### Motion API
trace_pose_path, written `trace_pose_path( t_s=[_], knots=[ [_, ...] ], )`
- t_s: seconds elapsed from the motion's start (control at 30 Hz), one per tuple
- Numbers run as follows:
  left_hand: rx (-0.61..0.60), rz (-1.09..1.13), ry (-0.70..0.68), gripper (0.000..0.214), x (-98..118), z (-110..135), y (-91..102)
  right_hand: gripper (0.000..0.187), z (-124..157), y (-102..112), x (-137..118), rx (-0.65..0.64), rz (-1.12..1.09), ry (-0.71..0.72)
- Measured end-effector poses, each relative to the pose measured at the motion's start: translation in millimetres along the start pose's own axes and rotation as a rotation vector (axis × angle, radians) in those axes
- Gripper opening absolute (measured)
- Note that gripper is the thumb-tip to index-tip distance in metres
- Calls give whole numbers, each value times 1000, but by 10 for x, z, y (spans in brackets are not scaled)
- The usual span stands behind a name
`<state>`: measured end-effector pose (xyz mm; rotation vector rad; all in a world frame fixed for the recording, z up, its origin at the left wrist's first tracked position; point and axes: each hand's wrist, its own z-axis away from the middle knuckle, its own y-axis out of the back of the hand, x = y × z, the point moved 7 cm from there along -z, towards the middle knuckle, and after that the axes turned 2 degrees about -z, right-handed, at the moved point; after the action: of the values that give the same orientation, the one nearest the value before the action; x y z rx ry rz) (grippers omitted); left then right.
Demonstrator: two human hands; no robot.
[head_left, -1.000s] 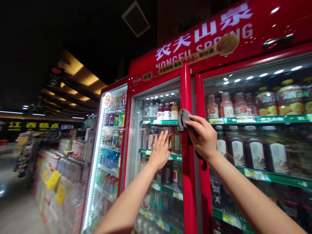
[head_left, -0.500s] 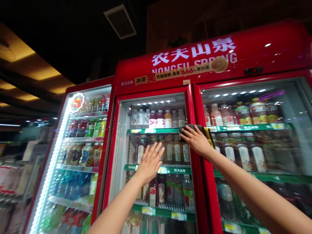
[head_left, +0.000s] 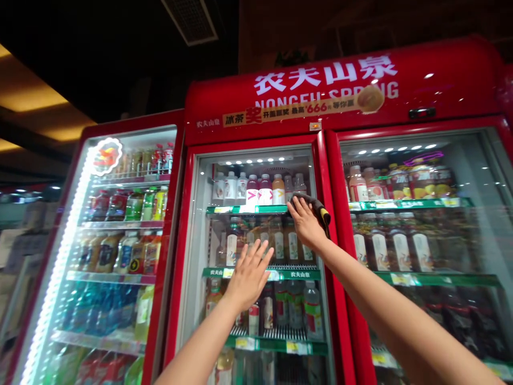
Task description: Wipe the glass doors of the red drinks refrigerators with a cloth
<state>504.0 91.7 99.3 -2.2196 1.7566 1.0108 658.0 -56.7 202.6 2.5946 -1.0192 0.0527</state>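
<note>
Showing in the head view: two bare hands working at the left glass door (head_left: 323, 166) of a red drinks cooler (head_left: 224, 91). The right hand (head_left: 308, 222) is lying flat over a dark cloth (head_left: 318, 206), its visible fingers extending across the fabric. The cloth, its folded edge showing yellow, is resting against the pane near the door's right side, level with the upper green shelf strip (head_left: 266, 209). The left hand (head_left: 249, 277) is spreading its fingers, released and holding nothing, before the same pane; whether the palm is touching the glass, one cannot tell. Behind the glass, capped bottles (head_left: 264, 190) are standing in rows. To the left, a brightly lit cooler (head_left: 132, 122) is displaying further drinks.
</note>
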Motion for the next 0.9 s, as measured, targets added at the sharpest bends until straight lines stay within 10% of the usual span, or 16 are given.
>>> trace_pose_path(
  t_s=[0.33, 0.57, 0.7, 0.9],
  knots=[
    [-12, 35, 45, 60, -231, 7, -144, 34, -468, 357, 50, 124, -2, -82],
    [-28, -71, -107, 63, -494, -103, -245, 58, -34, 279, -64, 42, 183, 332],
    [-23, -92, -67, 62, -805, -151, -336, 54, -342, 265, 169, 219, 227, 128],
    [18, -89, 48, 64, -1209, -54, -487, 56, -918, -97, -663, 390, 148, -47]
  ],
)
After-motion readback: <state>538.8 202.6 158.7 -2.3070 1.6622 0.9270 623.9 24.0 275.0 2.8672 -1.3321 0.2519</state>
